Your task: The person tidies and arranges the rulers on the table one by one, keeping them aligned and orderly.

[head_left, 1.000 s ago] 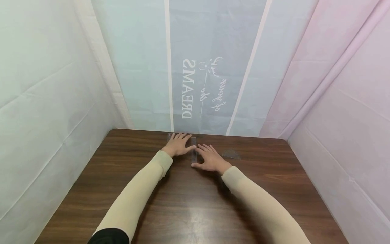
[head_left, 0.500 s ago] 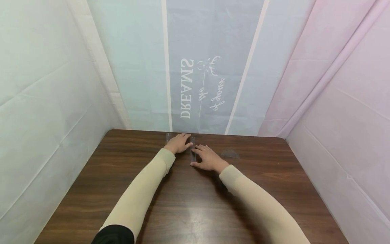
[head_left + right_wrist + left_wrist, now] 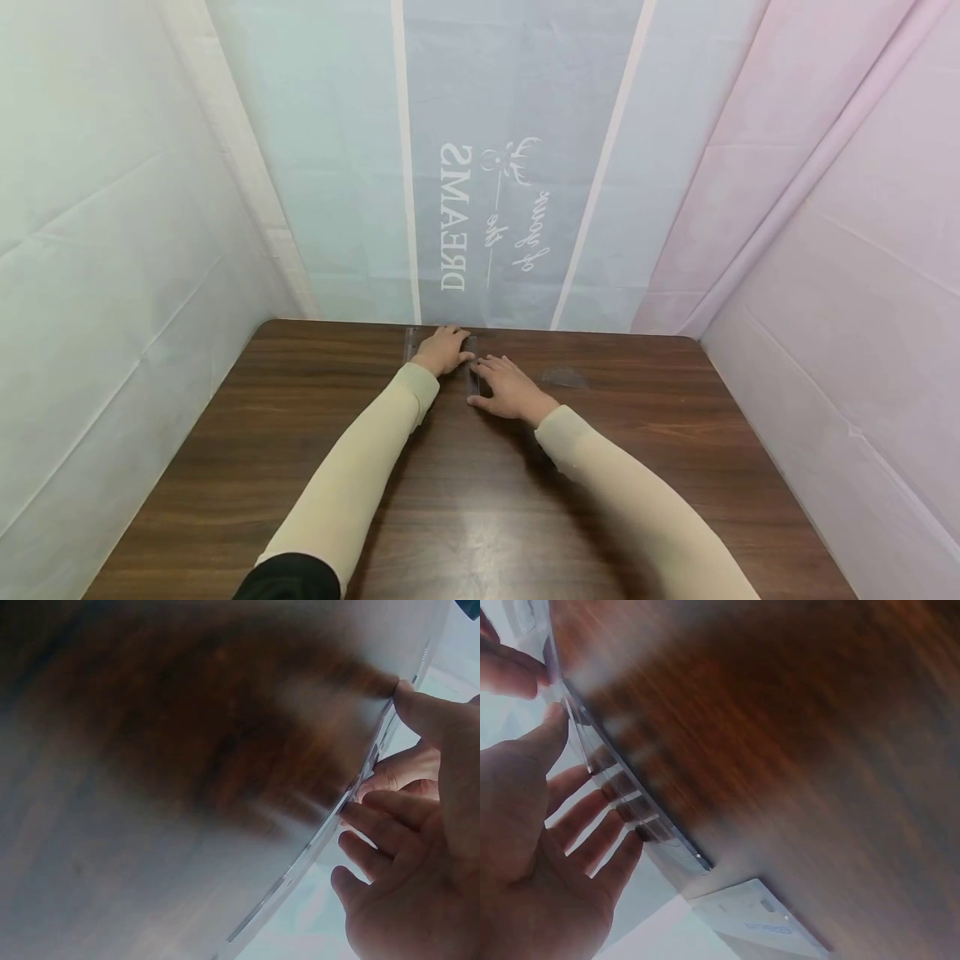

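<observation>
My left hand [image 3: 443, 350] lies palm down near the table's back edge, thumb toward a clear ruler [image 3: 473, 382] that stands between both hands. In the left wrist view its fingers spread along a clear plastic strip [image 3: 676, 851], and the thumb touches clear plastic. My right hand [image 3: 512, 390] is at the ruler's right side; in the right wrist view its thumb and fingertips touch the clear edge [image 3: 300, 862] at separate spots. Another clear plastic piece [image 3: 411, 343], with blue print in the left wrist view, lies left of my left hand, which partly hides it.
A clear protractor [image 3: 566, 377] lies on the brown wooden table [image 3: 637, 467], right of my right hand. Behind the table hangs a printed cloth [image 3: 495, 233]; pale cloth walls [image 3: 112, 250] rise at both sides.
My left hand has drawn its fingers closer together and shifted slightly right, showing more of the left plastic piece. The right hand stays by the ruler. The head view has shifted slightly.
</observation>
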